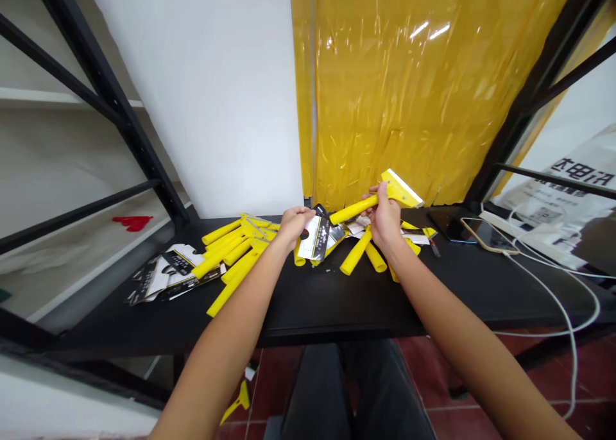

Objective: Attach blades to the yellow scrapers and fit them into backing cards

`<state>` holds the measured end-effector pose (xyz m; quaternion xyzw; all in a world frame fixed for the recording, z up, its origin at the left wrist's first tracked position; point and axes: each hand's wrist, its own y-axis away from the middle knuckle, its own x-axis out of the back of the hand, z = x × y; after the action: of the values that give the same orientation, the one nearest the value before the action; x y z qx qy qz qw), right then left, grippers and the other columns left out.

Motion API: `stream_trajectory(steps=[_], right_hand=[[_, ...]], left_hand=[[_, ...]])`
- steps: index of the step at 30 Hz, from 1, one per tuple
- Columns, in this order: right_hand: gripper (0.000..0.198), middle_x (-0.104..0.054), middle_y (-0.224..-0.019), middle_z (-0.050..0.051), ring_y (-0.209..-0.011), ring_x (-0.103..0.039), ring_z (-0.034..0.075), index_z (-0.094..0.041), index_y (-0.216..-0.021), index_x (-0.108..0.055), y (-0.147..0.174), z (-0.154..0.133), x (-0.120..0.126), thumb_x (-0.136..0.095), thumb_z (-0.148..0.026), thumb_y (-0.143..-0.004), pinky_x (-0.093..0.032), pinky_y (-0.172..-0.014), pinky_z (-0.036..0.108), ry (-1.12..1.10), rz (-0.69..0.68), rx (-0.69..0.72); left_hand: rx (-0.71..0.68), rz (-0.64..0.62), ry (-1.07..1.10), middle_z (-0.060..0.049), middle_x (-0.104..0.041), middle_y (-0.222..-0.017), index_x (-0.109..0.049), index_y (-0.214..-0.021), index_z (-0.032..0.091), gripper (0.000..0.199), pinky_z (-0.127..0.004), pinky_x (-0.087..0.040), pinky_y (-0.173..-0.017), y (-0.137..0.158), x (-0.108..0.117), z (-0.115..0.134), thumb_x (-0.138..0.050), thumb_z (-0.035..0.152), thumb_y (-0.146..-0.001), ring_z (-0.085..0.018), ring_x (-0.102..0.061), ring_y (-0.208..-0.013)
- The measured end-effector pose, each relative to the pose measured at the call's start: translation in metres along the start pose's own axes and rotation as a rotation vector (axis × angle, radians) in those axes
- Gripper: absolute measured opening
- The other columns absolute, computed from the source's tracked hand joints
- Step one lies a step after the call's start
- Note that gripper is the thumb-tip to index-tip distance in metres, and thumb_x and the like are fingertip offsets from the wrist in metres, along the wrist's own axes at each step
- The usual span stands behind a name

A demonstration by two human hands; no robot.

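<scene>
Yellow sheeting hung behind the black table. Above it, your right hand gripped a yellow scraper by its handle; your left hand pinched a printed card. Below lay more scrapers, packaging leftward, a phone rightward.
</scene>
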<state>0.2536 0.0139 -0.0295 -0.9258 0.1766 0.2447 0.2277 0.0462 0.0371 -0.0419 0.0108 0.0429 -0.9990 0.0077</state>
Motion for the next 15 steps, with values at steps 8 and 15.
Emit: stream_trajectory(steps=[8,15], right_hand=[[0.046,-0.067,-0.084,0.001,-0.058,-0.052,0.01,-0.024,-0.087,-0.062,-0.004,-0.003,0.002,-0.066,-0.07,-0.085,-0.055,-0.06,0.026,-0.105,-0.05,0.063],[0.047,-0.067,-0.09,0.003,-0.071,-0.059,0.015,-0.027,-0.088,-0.061,-0.012,-0.003,0.005,-0.054,-0.074,-0.09,-0.053,-0.068,0.03,-0.015,-0.146,0.099]], left_hand=[[-0.075,-0.012,0.295,-0.002,-0.068,-0.08,-0.066,-0.081,0.017,0.024,-0.025,-0.052,-0.072,-0.008,0.013,0.003,-0.083,0.028,-0.068,-0.012,-0.064,-0.074],[-0.172,-0.066,0.372,-0.001,-0.068,-0.084,-0.069,-0.087,0.018,0.039,-0.025,-0.05,-0.072,-0.006,0.02,0.012,-0.09,0.041,-0.064,-0.013,-0.062,-0.078]])
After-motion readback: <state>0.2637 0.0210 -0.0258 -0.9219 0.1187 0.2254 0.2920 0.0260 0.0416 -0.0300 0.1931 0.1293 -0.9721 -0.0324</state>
